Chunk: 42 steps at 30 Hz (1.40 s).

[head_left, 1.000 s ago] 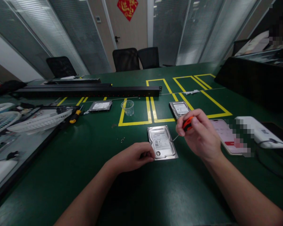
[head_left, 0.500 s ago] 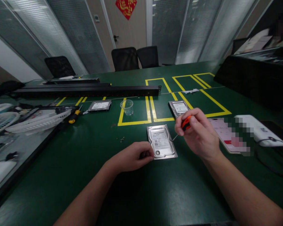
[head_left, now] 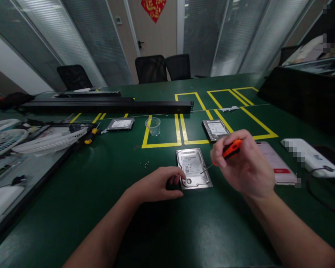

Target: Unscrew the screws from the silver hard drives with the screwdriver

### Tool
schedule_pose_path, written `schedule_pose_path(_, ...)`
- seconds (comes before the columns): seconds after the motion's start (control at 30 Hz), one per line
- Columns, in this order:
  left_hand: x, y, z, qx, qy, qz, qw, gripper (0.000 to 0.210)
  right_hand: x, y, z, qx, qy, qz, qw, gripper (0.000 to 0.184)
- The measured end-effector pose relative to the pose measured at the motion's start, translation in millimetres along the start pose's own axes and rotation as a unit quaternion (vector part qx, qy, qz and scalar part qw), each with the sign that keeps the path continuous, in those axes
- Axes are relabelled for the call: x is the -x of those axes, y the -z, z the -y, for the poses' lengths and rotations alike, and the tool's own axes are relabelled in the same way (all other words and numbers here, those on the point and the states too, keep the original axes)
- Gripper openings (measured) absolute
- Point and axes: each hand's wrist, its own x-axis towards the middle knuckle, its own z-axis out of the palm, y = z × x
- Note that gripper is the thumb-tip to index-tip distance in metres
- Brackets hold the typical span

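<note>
The silver hard drive (head_left: 194, 163) lies label-up on the green tabletop (head_left: 167, 234). The left hand (head_left: 156, 186), thumb parted from its curled fingers, touches the drive's lower left side. The right hand (head_left: 244, 169) grips an orange screwdriver (head_left: 232, 148), tip over the label. Tiny loose pieces (head_left: 147, 164) lie leftward; beyond stands a clear cup (head_left: 154, 127).

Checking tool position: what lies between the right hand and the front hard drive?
In the head view, the screwdriver shaft runs from the right hand over the front hard drive.
</note>
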Motion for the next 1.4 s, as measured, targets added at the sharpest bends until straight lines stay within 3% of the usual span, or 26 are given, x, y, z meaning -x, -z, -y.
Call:
schedule_pose_path(0.17, -2.3, -2.9, 6.6, 0.002, -0.007, -0.003, 1.000, 0.048, 12.2, -23.2, -3.6, -0.031, -0.040, 0.022, 0.998, 0.022)
schedule_pose_path(0.37, -5.5, -5.9, 11.6, 0.010, -0.020, -0.019, 1.000, 0.036, 18.1, -38.0, -17.4, -0.037, -0.063, 0.059, 0.996, 0.025)
schedule_pose_path(0.57, -6.2, -5.9, 10.9, 0.015, -0.028, -0.016, 0.999, 0.021, 19.9, -39.4, -25.3, -0.030, -0.069, 0.077, 0.994, 0.026)
schedule_pose_path(1.4, -7.0, -6.3, 9.5, 0.018, -0.024, -0.014, 0.999, 0.028, 22.3, -37.0, -33.4, -0.007, -0.085, 0.093, 0.992, 0.026)
